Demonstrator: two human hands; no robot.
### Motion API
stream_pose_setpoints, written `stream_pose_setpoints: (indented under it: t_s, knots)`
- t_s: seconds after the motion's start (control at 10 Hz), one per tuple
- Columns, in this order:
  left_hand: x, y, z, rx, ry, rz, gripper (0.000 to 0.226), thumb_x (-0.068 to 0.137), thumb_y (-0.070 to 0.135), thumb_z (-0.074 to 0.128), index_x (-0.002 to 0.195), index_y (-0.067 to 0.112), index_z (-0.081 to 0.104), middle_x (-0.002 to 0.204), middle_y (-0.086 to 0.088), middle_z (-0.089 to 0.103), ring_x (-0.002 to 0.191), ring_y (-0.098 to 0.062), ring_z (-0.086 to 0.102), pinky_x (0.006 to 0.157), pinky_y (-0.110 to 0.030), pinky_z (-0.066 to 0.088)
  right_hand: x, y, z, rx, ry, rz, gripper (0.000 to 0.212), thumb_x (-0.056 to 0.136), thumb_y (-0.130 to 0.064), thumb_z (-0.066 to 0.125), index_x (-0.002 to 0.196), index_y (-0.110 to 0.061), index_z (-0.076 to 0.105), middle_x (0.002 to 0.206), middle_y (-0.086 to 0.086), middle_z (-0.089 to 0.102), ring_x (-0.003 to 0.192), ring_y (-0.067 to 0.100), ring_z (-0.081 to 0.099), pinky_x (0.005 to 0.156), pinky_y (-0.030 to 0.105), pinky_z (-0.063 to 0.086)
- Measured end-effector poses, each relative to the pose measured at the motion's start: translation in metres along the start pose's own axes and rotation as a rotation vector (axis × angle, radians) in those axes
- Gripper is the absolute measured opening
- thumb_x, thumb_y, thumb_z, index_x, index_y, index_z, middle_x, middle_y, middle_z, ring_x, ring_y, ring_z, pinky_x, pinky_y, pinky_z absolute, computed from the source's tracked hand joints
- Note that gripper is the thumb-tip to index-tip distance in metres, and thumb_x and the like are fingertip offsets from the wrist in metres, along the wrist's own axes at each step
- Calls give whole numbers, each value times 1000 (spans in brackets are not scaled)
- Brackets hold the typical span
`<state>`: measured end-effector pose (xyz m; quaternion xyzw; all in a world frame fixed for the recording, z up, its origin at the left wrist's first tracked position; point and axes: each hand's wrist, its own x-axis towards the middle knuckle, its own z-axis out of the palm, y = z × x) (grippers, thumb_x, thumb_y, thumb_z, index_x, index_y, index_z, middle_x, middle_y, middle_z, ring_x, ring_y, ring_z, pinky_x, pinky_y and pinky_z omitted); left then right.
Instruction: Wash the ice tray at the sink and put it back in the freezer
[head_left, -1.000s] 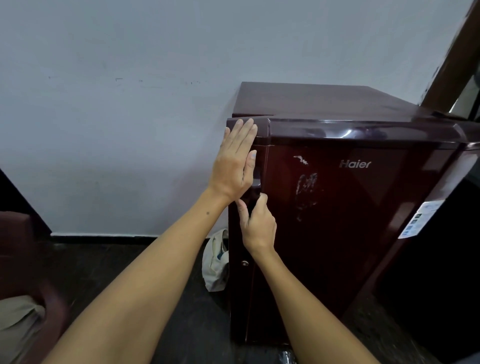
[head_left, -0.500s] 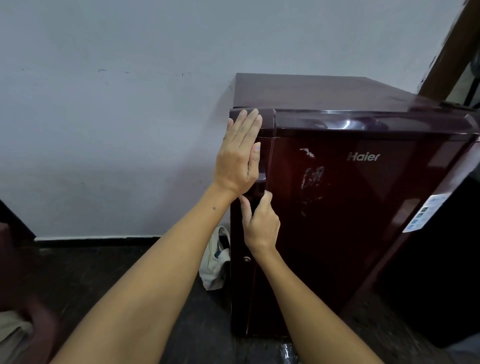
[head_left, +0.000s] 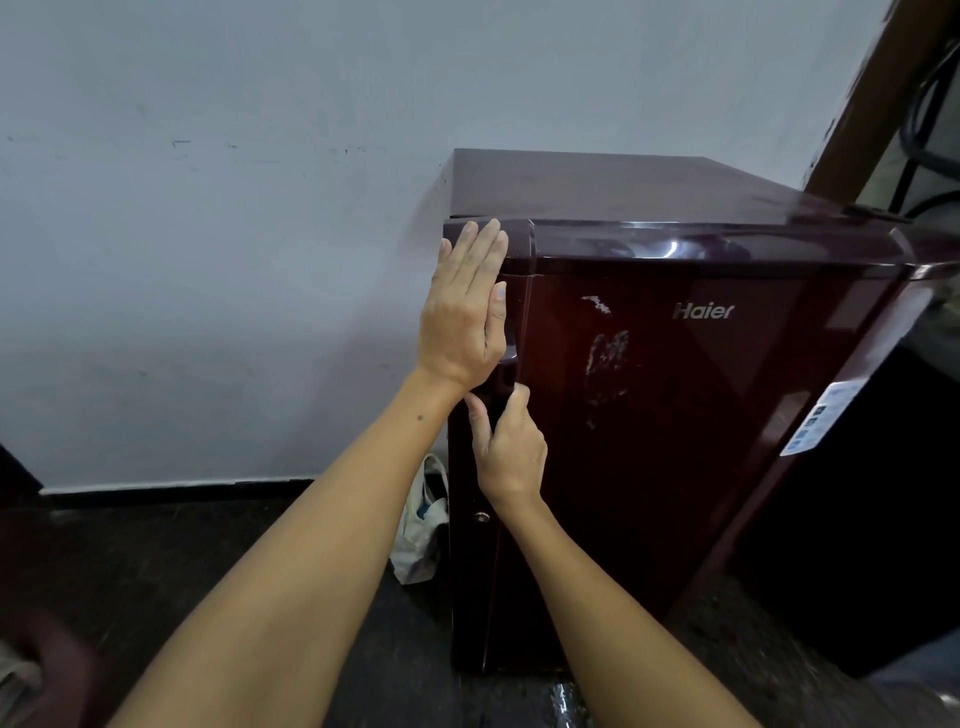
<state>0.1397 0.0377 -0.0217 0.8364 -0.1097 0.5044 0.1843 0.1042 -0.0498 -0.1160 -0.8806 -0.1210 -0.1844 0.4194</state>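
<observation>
Maroon Haier fridge (head_left: 675, 415) stands upright, long axis vertical, door facing the camera and closed, so contents hidden; ice tray not in view; left hand (head_left: 465, 312) flat on fridge's top-left corner, fingers (head_left: 483, 249) straight, pressing; right hand (head_left: 511, 447) just below it at the door's left edge, fingers curled around the recessed handle; white bag (head_left: 423, 525) on floor left of fridge, wall behind.
</observation>
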Motion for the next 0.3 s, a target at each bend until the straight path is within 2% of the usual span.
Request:
stream_pose_setpoints:
  t_s: [0.1, 0.2, 0.3]
  knots:
    - [2, 9, -1, 53, -4, -56, 44, 96, 15, 32, 135, -1, 48, 142, -15, 47, 138, -30, 35, 118, -42, 20, 0, -1, -9, -23, -85, -27, 71, 90, -61, 36, 127, -1, 41, 75, 6, 61, 67, 28, 64, 58, 38, 46]
    - [2, 30, 4, 120, -2, -171, 49, 97, 21, 29, 136, -3, 45, 145, -18, 43, 139, -31, 32, 118, -44, 20, 6, 8, -25, -107, -222, -94, 57, 93, -56, 40, 118, -5, 44, 72, 1, 56, 69, 29, 64, 58, 36, 44]
    - [-8, 58, 10, 176, -51, -227, 53, 97, 25, 30, 139, -5, 37, 149, -23, 32, 142, -33, 24, 119, -43, 12, 10, 27, -42, -250, -217, -159, 64, 87, -66, 27, 105, -11, 53, 85, 3, 65, 72, 28, 65, 64, 43, 51]
